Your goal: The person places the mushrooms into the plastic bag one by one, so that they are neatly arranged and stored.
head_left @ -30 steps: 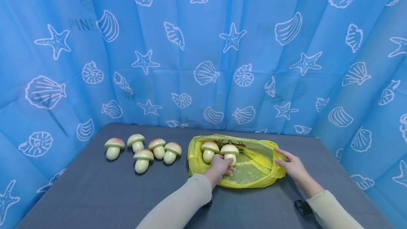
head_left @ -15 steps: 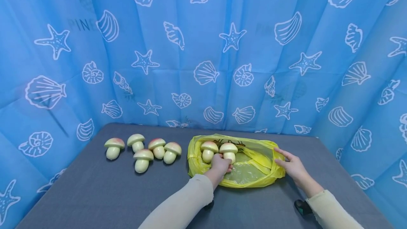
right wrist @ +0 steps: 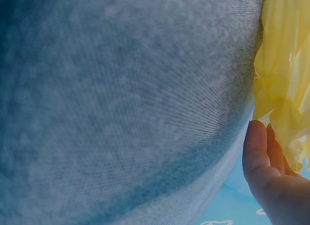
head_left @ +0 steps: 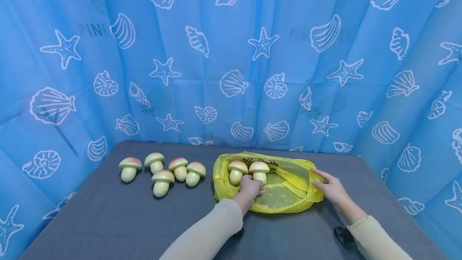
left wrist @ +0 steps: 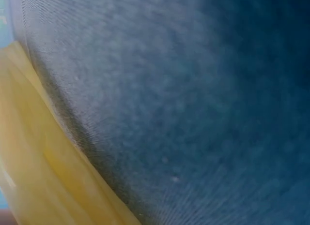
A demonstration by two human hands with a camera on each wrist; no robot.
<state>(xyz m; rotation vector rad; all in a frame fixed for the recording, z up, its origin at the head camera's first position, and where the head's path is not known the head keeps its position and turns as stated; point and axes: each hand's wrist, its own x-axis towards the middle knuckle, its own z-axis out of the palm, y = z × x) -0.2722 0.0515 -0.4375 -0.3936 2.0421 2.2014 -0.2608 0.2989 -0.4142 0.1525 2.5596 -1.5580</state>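
Observation:
A yellow plastic bag (head_left: pixel 288 206) lies on the table with its mouth spread upward. My left hand (head_left: pixel 250 187) reaches over its near rim and grips the stem of a pale toy mushroom (head_left: pixel 259 167) inside. Just left of that one, a second toy mushroom (head_left: pixel 237 171) sits in the bag. At the bag's right end, my right hand (head_left: pixel 333 191) holds the rim between thumb and fingers. The right wrist view shows that thumb (right wrist: pixel 256 140) against the crumpled yellow plastic (right wrist: pixel 286 55). In the left wrist view only the bag's side (left wrist: pixel 53 162) shows, with the left fingers mostly out of frame.
Several more toy mushrooms (head_left: pixel 161 187) with pinkish cap tops stand or lean on the grey tabletop (head_left: pixel 144 228) to the left. A blue curtain (head_left: pixel 231 59) printed with shells and starfish hangs behind and along both sides. Dark wrist straps (head_left: pixel 343 235) show near the sleeves.
My left hand and the gripped mushroom have shifted very slightly, a little deeper into the bag. The right hand stays at the bag's right rim, and the mushrooms outside have not moved.

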